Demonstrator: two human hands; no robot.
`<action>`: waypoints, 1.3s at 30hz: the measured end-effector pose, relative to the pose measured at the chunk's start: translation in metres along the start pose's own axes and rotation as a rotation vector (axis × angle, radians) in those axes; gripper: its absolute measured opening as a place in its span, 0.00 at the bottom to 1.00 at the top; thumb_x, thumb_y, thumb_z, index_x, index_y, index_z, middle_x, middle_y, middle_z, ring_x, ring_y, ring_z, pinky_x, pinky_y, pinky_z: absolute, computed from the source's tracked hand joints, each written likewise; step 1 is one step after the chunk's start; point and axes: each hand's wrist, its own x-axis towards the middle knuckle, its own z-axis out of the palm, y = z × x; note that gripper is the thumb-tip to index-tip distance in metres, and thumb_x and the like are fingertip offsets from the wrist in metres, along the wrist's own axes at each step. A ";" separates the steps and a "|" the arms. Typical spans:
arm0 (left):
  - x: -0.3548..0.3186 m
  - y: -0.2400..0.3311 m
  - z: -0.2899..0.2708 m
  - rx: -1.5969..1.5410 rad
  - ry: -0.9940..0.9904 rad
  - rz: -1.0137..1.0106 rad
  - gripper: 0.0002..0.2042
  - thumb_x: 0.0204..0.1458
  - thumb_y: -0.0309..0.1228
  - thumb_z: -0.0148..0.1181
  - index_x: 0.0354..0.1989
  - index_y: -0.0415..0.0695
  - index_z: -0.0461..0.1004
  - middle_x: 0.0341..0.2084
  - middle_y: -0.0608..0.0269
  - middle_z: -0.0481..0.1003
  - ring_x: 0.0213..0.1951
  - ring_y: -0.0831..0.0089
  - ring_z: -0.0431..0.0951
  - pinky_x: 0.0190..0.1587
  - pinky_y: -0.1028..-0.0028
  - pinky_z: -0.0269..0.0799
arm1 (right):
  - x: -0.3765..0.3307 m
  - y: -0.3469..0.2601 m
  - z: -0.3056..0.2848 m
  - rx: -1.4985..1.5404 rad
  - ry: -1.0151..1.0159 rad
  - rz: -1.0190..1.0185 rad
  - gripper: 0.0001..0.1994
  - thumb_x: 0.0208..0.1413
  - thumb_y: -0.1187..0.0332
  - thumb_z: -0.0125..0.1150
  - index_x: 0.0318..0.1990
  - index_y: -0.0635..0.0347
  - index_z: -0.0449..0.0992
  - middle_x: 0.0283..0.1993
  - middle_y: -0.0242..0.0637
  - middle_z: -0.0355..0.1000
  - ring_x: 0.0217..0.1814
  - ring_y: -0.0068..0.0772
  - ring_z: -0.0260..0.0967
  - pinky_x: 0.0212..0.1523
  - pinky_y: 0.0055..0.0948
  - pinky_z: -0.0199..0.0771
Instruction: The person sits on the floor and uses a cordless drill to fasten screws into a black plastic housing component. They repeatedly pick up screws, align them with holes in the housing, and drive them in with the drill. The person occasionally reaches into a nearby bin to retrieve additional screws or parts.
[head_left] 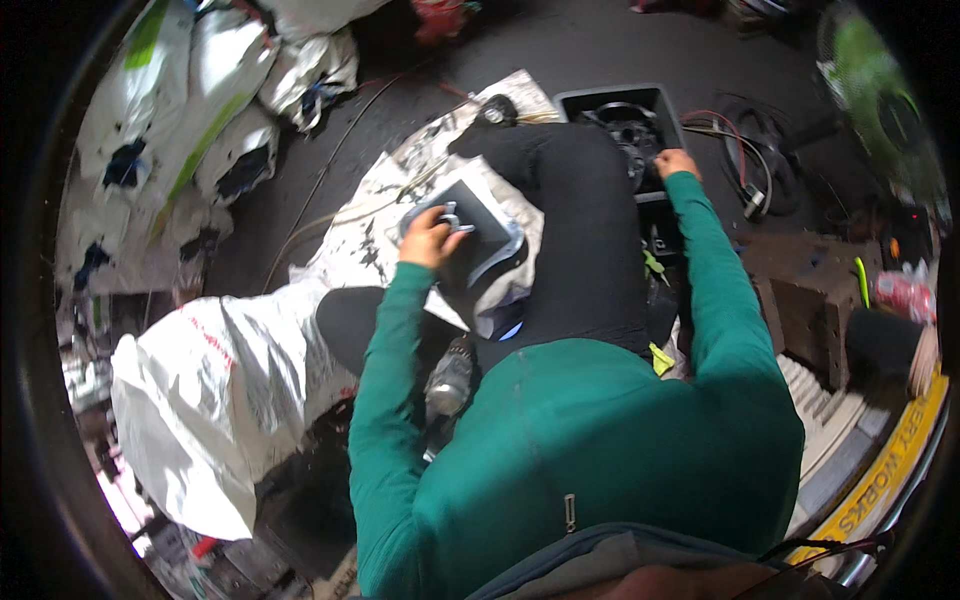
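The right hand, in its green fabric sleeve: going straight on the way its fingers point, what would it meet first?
The right hand would probably meet the glossy black parts in the dark grey rectangular bin; depth is unclear, so it may already touch them.

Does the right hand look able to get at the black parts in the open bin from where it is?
Probably yes: the right hand is at the right edge of the bin, and no lid covers the black parts.
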 end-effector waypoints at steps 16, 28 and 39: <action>-0.109 0.016 -0.039 -0.328 -0.015 -0.269 0.16 0.48 0.37 0.64 0.45 0.46 0.76 0.41 0.54 0.76 0.40 0.59 0.79 0.42 0.66 0.74 | -0.203 -0.291 0.017 -0.285 0.018 -1.530 0.07 0.48 0.65 0.57 0.34 0.53 0.78 0.59 0.31 0.68 0.46 0.32 0.70 0.45 0.35 0.71; -0.140 0.007 -0.064 -0.516 0.092 -0.215 0.17 0.49 0.32 0.65 0.47 0.42 0.74 0.43 0.53 0.75 0.42 0.59 0.78 0.45 0.68 0.73 | -0.198 -0.251 -0.028 -0.018 0.299 -1.259 0.13 0.53 0.60 0.61 0.46 0.49 0.77 0.58 0.33 0.69 0.51 0.37 0.70 0.48 0.36 0.71; -0.223 0.059 -0.045 -0.784 0.392 -0.628 0.09 0.59 0.26 0.54 0.42 0.34 0.76 0.36 0.59 0.76 0.35 0.75 0.76 0.39 0.75 0.73 | -0.137 0.049 0.023 -0.082 -0.231 0.002 0.12 0.49 0.56 0.58 0.40 0.41 0.81 0.42 0.38 0.77 0.45 0.47 0.75 0.51 0.42 0.74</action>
